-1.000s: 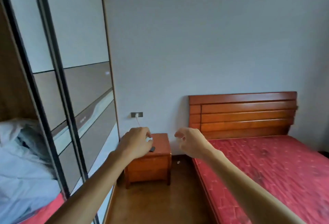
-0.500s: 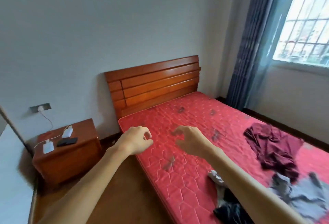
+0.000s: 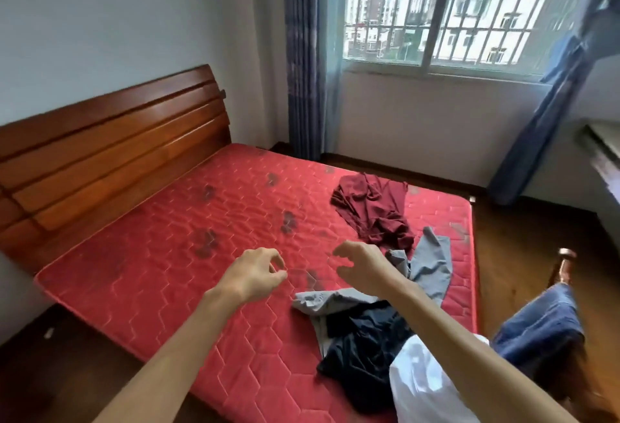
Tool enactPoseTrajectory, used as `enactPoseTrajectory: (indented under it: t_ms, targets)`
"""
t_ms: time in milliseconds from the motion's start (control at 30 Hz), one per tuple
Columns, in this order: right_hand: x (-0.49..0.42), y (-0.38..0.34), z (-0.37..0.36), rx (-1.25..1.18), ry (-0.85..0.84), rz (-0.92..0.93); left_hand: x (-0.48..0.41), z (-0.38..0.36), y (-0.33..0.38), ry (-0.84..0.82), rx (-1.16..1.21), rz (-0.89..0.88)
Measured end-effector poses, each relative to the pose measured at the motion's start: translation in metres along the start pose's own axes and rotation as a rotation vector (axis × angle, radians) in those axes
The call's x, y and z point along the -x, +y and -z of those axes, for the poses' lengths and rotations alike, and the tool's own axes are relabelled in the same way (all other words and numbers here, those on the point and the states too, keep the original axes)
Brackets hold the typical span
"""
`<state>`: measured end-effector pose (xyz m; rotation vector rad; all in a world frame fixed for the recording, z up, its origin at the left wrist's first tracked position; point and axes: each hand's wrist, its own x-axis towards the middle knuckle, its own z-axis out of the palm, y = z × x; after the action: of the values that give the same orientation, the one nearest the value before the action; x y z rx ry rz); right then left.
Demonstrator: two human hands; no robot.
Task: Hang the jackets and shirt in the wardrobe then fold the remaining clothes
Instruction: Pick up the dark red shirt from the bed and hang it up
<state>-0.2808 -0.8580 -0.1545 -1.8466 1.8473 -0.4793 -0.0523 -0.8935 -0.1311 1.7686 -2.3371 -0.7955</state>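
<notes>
Both arms out over the bed [image 3: 161, 288], nothing in either. Left hand [image 3: 255, 271] hangs over a bare part of the bed, fingers loosely curled, thumb close to forefinger. Right hand [image 3: 362, 264] is the same, a loose empty claw, just beside the grey garment [image 3: 432, 264]. Clothes all lie on the right half of the bed: maroon top [image 3: 372, 211] crumpled further off toward the window [image 3: 453, 9]; grey one sprawled btwn it & the dark garment [image 3: 365, 352], which sits near the bed's edge, partly on the grey; white garment [image 3: 422, 385] bunched at the near corner, only partly in sight. Jeans [image 3: 543, 322] are off the bed to the right, on a chair maybe, can't tell. Wardrobe not in view. Everything looks light & limp, no stiffness, so it'll sag & trail if grabbed mid-heap, & the overlapping pieces will prob drag each other. Can't tell yet which is a jacket or shirt. Best bet: find a collar or shoulder seams, pinch there w/ both hands & lift clear so it hangs straight. Grey one's closest, so I'd take its upper edge.
</notes>
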Motion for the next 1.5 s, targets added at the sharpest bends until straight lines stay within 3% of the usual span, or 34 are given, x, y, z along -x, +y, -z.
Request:
enactPoseTrajectory:
  t_ms: [433, 667, 1033, 1200, 1500]
  targets:
    - [-0.020, 0.096, 0.001, -0.115, 0.072, -0.407, -0.144, -0.074, 0.031, -0.304, 0.037, -0.188]
    - [0.043, 0.146, 0.022, -0.153, 0.161, -0.579, -0.159, -0.114, 0.113, -0.405, -0.075, -0.387]
    - [0.278, 0.239, 0.088, -0.211, 0.495, -0.805, -0.031, -0.246, 0.329, -0.534, -0.153, -0.779]
    - [0.413, 0.292, 0.115, -0.204, 0.554, -0.889, 0.061, -0.318, 0.425, -0.590, -0.205, -0.890]
    - [0.544, 0.383, 0.162, -0.234, 0.605, -0.966, 0.122, -0.399, 0.561, -0.585, -0.354, -0.981]
